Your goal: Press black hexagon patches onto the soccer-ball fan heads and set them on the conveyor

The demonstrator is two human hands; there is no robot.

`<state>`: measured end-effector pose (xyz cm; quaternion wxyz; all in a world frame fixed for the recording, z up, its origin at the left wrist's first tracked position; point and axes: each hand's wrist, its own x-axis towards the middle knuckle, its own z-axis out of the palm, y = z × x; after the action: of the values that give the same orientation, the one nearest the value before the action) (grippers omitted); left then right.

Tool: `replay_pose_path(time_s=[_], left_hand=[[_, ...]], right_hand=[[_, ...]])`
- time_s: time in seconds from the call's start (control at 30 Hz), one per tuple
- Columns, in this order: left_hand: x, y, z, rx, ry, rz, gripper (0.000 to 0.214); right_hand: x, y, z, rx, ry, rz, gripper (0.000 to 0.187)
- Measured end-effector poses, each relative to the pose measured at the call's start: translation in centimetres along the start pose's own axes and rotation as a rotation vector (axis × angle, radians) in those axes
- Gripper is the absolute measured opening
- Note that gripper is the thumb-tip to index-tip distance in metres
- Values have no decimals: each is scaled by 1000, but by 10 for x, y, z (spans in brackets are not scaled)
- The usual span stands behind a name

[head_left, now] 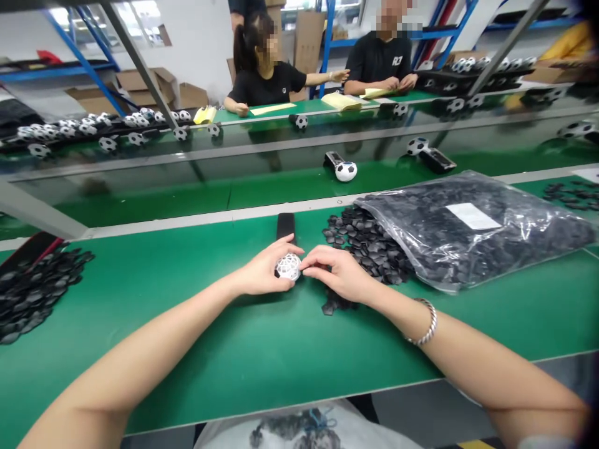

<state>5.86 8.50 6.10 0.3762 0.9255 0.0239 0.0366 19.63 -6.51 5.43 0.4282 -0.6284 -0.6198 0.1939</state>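
My left hand [269, 268] is wrapped round a small white soccer-ball piece [287, 267] with an openwork pattern, holding it just above the green table. A black flat handle-like part [286, 228] extends behind the ball, partly covered by my fingers. At the ball's right side, the thumb and forefinger of my right hand [339, 271] are pinched together; whatever sits between them is too small to make out. Beside and behind that hand lies a heap of small black flat pieces [369, 240].
A clear plastic bag [486, 231] full of black pieces lies right. More black pieces [35, 287] are heaped at the left edge. Beyond the table's rail, a green conveyor carries finished-looking soccer-ball items [345, 171]. Two people sit across, with yellow sheets [341, 101].
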Motion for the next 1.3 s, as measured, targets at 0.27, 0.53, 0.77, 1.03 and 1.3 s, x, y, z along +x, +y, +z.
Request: replay_pose_path(time_s=[0.27, 0.53, 0.77, 1.03, 1.3], left_hand=[[1, 1, 1, 8, -9, -6, 59], [0, 1, 0, -16, -9, -6, 53], [4, 2, 3, -93, 13, -69, 57], [4, 4, 1, -33, 18, -31, 57], [4, 1, -1, -40, -15, -44, 61]], right_hand=[[2, -4, 13, 91, 56, 99, 3], [6, -3, 18, 291, 57, 232, 9], [7, 0, 22, 327, 54, 231, 11], [12, 7, 23, 404, 0, 231, 20], [21, 15, 10, 334, -66, 227, 22]])
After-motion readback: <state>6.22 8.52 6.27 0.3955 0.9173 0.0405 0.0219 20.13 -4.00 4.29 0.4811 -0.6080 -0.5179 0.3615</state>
